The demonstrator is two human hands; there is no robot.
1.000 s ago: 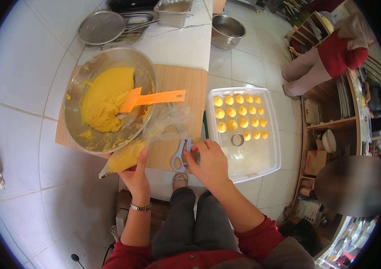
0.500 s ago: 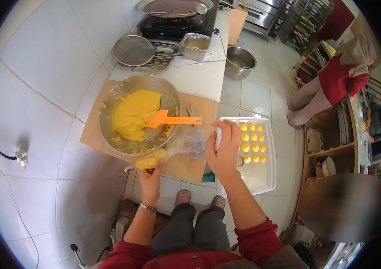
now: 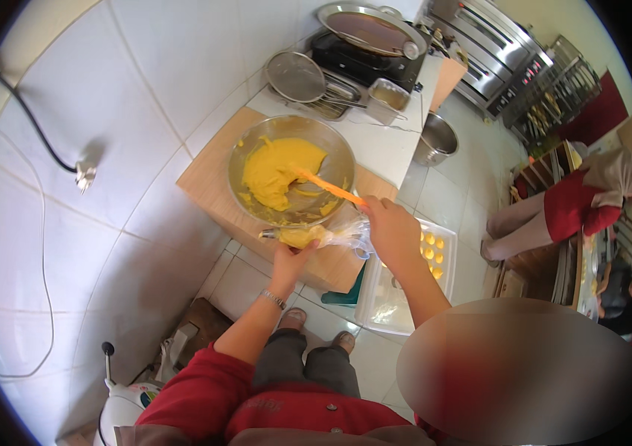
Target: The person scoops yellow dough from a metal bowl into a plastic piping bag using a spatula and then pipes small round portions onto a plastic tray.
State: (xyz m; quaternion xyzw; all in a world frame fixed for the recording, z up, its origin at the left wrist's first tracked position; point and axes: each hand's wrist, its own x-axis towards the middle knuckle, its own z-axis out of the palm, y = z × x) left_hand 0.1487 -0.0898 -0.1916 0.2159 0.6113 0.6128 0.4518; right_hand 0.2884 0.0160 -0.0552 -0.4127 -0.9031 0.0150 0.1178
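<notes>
My left hand (image 3: 294, 260) is closed on a clear piping bag (image 3: 301, 237) of yellow paste, its metal nozzle (image 3: 269, 233) pointing left, beside the bowl's near edge. My right hand (image 3: 394, 230) grips the handle of an orange spatula (image 3: 331, 187), whose blade is in the yellow paste (image 3: 271, 167) in the steel bowl (image 3: 342, 163) on a wooden board (image 3: 208, 175). Blue-handled scissors (image 3: 360, 250) lie partly hidden behind the bag. To the right, below board height, a plastic tray (image 3: 390, 312) holds several piped yellow mounds (image 3: 429, 254), partly hidden by my arm.
A tiled wall with a plug (image 3: 84, 177) borders the left. The rear counter bears a sieve (image 3: 294, 74), small container (image 3: 388, 100) and black stove (image 3: 338, 56). A steel pot (image 3: 439, 137) stands on the floor. A co-worker (image 3: 569, 201) bends at shelving on the right, near ovens.
My right hand has moved from near the scissors onto the spatula handle. My left hand still holds the bag. The view has tilted, showing more of the back counter and ovens.
</notes>
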